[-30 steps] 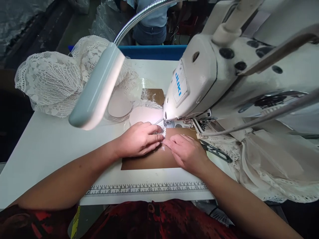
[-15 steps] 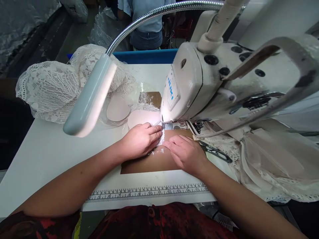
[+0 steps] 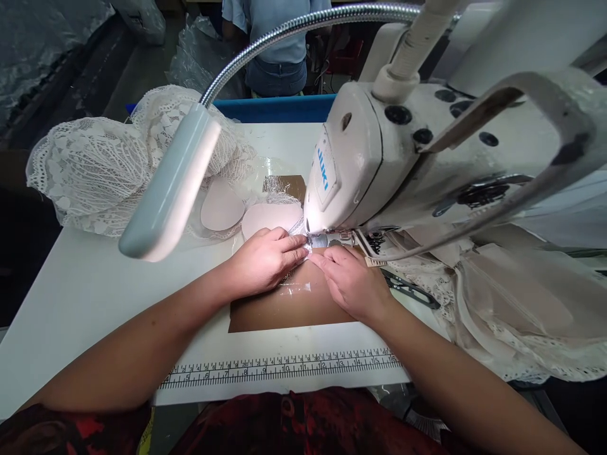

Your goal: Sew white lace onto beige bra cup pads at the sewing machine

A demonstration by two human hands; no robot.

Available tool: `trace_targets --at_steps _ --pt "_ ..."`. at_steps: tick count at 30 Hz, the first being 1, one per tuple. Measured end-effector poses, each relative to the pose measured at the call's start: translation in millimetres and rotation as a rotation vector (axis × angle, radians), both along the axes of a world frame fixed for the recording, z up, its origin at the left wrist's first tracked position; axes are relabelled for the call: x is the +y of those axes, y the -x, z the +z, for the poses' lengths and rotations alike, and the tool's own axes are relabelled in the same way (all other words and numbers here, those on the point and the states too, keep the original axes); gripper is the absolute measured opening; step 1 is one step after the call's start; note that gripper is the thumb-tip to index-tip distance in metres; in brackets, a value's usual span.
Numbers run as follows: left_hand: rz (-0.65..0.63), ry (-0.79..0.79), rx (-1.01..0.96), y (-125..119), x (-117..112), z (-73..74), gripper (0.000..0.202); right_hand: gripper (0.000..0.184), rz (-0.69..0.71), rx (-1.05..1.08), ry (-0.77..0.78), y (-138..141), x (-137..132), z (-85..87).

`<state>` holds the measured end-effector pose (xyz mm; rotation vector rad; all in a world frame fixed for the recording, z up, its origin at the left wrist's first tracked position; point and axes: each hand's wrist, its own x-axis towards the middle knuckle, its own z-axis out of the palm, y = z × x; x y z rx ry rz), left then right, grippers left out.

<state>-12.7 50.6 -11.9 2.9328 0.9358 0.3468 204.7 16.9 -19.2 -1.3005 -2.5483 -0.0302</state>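
At the needle of the white sewing machine [image 3: 344, 158], my left hand [image 3: 265, 260] presses its fingers together on a narrow piece of white lace fabric [image 3: 294, 229]. My right hand [image 3: 353, 281] is closed, thumb and forefinger pinching the near edge of that fabric just before the presser foot. My fingers hide most of the pinched part. A pale pink bra cup [image 3: 270, 218] lies beyond my left hand, against the lace. Beneath both hands is a brown sheet [image 3: 284, 309] taped to the table. Thread snips [image 3: 411, 291] rest right of my right hand.
A grey lamp [image 3: 171, 183] hangs over the left of the table. White lace [image 3: 99, 164] is heaped behind it, near another pink cup [image 3: 222, 205]. More lace pieces [image 3: 526, 303] lie at right. A ruler strip [image 3: 284, 370] lines the front edge. A person [image 3: 277, 44] sits beyond.
My right hand has moved slightly forward, closer to the needle. The white fabric between my hands has fed in, so less of it shows on the near side.
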Motion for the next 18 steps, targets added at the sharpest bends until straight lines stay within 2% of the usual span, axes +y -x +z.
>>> trace_targets --at_steps 6,18 --pt "0.018 -0.015 0.03 1.6 4.3 -0.4 0.033 0.047 -0.04 -0.014 0.048 0.8 3.7 -3.0" --pt "0.063 -0.054 -0.014 -0.9 6.2 1.9 0.034 0.041 -0.017 0.11 0.092 -2.9 4.1 -6.9"
